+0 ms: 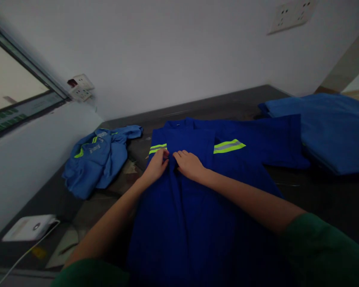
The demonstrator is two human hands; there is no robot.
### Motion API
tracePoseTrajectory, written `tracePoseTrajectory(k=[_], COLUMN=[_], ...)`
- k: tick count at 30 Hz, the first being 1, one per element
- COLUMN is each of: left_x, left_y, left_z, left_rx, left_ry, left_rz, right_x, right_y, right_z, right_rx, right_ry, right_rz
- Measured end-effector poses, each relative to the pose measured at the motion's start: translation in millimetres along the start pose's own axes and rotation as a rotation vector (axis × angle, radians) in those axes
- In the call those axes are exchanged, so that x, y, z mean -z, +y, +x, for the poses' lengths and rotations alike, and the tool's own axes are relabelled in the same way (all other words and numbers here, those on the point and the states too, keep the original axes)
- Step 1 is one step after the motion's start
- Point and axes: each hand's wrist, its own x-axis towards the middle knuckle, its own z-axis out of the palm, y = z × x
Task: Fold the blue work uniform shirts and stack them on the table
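A dark blue garment point(197, 211) with yellow-green and grey reflective bands lies spread on the dark table point(158, 115), its collar toward the wall. One sleeve stretches out to the right; on the left a part is folded inward over the chest. My left hand point(159, 162) pinches the blue cloth near the left band, fingers closed. Just right of it, my right hand point(189, 163) has its fingers bent together on the same cloth. A small ridge of fabric runs down from between the two hands.
A crumpled lighter blue garment point(97, 159) lies at the left. Folded blue cloth point(332, 127) is at the right. A white device point(30, 228) with a cable sits at the lower left. Sockets point(293, 16) are on the wall behind.
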Motion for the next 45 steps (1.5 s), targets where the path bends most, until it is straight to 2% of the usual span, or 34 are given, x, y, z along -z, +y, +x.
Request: tracePoseTrajectory(k=[4,7,13,19,23,32,38,45], left_x=[-21.8,-33.0,-38.2,-25.0,-16.9,-18.2,-22.1,-27.8], left_y=[6.0,8.9,6.8,5.6,8.2,4.7,-6.3,-15.7], left_z=[-25.8,-35.0,-37.0,-16.5,-0.9,8.2,8.4,7.5], left_rx=[-0.047,-0.101,-0.079,-0.147,-0.208,-0.148,-0.097,-0.117], left_ry=[0.056,0.078,0.031,0.039,-0.019,-0.112,-0.097,-0.079], left_rz=[-0.044,-0.032,0.014,0.042,-0.03,-0.333,-0.506,-0.392], right_x=[-2.3,2.3,-2.6,-5.3,-3.5,1.2,-1.2,-6.2], right_y=[-4.1,1.0,7.6,12.2,17.2,22.1,8.6,6.0], right_z=[18.4,21.1,9.9,-2.7,-8.0,-22.7,-5.4,16.2], right_rx=[-0.133,-0.202,-0.269,-0.248,-0.241,-0.21,-0.141,-0.072], right_ry=[-0.101,-0.098,-0.119,-0.139,-0.104,-0.078,0.08,0.128], right_rz=[0.079,0.115,0.171,0.231,0.272,0.316,0.228,0.194])
